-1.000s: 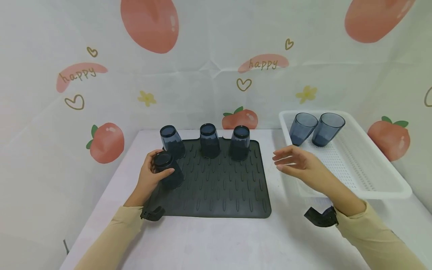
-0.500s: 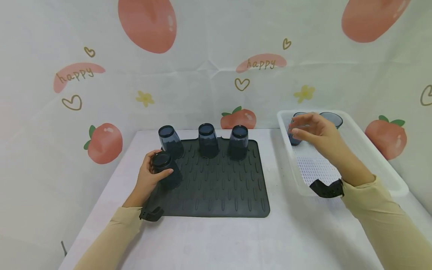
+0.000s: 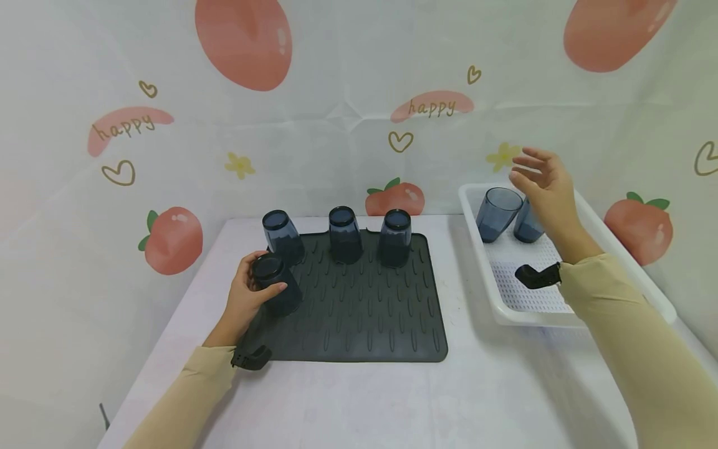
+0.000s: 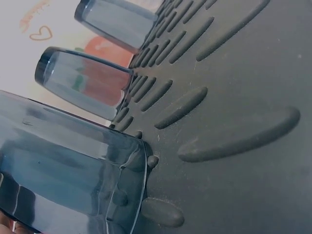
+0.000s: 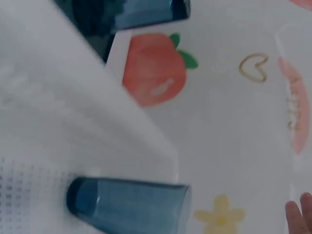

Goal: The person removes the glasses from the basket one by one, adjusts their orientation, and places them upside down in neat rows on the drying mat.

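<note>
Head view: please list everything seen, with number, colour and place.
Table: 1, white, below
Mat: 1, dark grey, on the table
Basket: 1, white, table's right side
Upturned glasses: 4, blue, on the mat
Rim-up glasses: 2, blue, in the basket
Printed backdrop: 1, white, behind
Thin object: 1, grey, lower left, unclear
Wrist straps: 2, black, one each side
Sleeves: 2, beige, bottom left and right
Left hand: 1, gripping nearest upturned glass
Right hand: 1, above the basket

Dark blue glass point(image 3: 280, 275), inverted on black mat point(image 3: 364, 312).

The white backdrop point(image 3: 314, 162) reads "happy" twice, each on a pink patch point(image 3: 432, 105).
</note>
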The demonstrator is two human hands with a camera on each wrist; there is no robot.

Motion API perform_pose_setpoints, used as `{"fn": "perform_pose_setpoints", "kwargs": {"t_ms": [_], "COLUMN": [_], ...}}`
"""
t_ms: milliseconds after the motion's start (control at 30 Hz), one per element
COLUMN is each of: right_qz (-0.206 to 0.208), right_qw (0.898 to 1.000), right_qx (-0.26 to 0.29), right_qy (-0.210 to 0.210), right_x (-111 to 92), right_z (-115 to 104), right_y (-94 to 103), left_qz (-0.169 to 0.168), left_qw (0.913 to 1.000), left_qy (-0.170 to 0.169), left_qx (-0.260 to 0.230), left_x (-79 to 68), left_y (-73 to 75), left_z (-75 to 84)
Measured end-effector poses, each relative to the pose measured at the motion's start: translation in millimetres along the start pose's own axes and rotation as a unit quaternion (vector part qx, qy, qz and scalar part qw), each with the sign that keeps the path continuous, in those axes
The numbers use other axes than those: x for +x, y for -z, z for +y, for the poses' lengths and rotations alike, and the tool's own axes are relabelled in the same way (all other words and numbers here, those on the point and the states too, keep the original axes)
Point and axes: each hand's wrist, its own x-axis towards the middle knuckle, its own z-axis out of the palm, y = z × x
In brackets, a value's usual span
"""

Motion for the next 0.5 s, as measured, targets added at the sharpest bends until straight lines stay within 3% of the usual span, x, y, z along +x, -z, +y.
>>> {"fn": "perform_pose_setpoints", "kwargs": {"t_ms": [167,500], "right_qz": [0.059,0.089], "right_qw": [0.987,0.963], "right_qx": [-0.149,-0.239], "right_qy": [-0.030,-0.082], "right_x": [13.8,23.0], "right_z": [12.4,45.3], "right_y": [12.4,42.7], "left_qz": [0.001,-0.001], "left_qw": [1.0000,1.0000], "left_qy": [0.008,-0.001], "left_qx": [-0.002,-0.007], "left_x": [-1.4,1.2], "left_y": [-0.9,2.3], "left_z": [3.3,-7.3]}}
